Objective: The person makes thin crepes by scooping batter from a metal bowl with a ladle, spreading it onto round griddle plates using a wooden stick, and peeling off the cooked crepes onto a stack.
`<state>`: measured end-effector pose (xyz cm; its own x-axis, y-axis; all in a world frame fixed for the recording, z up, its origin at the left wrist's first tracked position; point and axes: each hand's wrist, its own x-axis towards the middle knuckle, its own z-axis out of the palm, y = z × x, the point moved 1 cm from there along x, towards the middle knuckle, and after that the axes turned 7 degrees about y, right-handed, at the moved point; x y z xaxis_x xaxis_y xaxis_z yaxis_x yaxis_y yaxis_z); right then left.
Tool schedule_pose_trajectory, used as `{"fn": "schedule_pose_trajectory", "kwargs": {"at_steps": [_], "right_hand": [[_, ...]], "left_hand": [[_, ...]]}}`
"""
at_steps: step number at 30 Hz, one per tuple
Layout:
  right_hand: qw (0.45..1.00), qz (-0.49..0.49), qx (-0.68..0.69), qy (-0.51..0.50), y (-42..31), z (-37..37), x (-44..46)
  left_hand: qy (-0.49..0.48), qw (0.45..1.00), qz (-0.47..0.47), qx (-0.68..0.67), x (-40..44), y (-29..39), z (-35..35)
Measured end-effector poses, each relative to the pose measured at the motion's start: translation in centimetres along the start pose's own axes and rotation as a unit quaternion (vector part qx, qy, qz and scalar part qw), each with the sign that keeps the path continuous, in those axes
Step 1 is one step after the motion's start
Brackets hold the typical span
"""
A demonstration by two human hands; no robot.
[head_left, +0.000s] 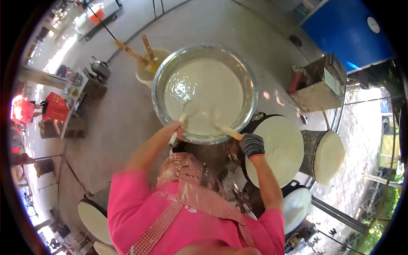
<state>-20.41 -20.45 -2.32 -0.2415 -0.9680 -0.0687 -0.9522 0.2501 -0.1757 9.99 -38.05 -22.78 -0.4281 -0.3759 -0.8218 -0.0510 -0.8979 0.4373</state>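
Crowding the basin [157,97] — bucket [143,75], round pan [278,146], gloved hand [253,145].

No text, brand or number can be read. Toward seven o'clock, small white lettering is seen on the pink shirt [131,199], partly covered by the checked apron [159,227]. Toward two o'clock, a round white mark [373,24] is borne by the blue panel [340,32], its details illegible.
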Motion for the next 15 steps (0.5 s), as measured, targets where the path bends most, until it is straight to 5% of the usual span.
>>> {"fn": "schedule_pose_trajectory", "kwargs": {"at_steps": [3,5,7,9,11,15], "right_hand": [[0.993,0.102,0.04,-0.054,-3.1,-3.9,0.8],[0.971,0.177,-0.087,-0.137,-1.4,3.8,-2.4],[0.992,0.109,0.001,0.057,-0.9,11.4,-8.1],[0.983,0.146,-0.106,0.018,-1.9,13.1,-11.4],[0.979,0.194,-0.064,-0.014,-6.2,5.4,-12.0],[0.945,0.189,0.03,0.266,-8.3,-3.2,-11.0]], "left_hand": [[0.012,0.997,-0.064,0.046,2.2,2.0,-0.8],[-0.014,0.993,-0.112,0.035,1.0,2.7,-0.2],[-0.06,0.987,-0.152,0.001,-1.3,3.8,0.7],[-0.11,0.975,-0.184,-0.052,-5.0,5.6,2.5],[-0.161,0.964,-0.19,-0.094,-10.3,9.3,5.4],[-0.22,0.971,-0.052,-0.072,-26.8,18.0,13.6]]}}
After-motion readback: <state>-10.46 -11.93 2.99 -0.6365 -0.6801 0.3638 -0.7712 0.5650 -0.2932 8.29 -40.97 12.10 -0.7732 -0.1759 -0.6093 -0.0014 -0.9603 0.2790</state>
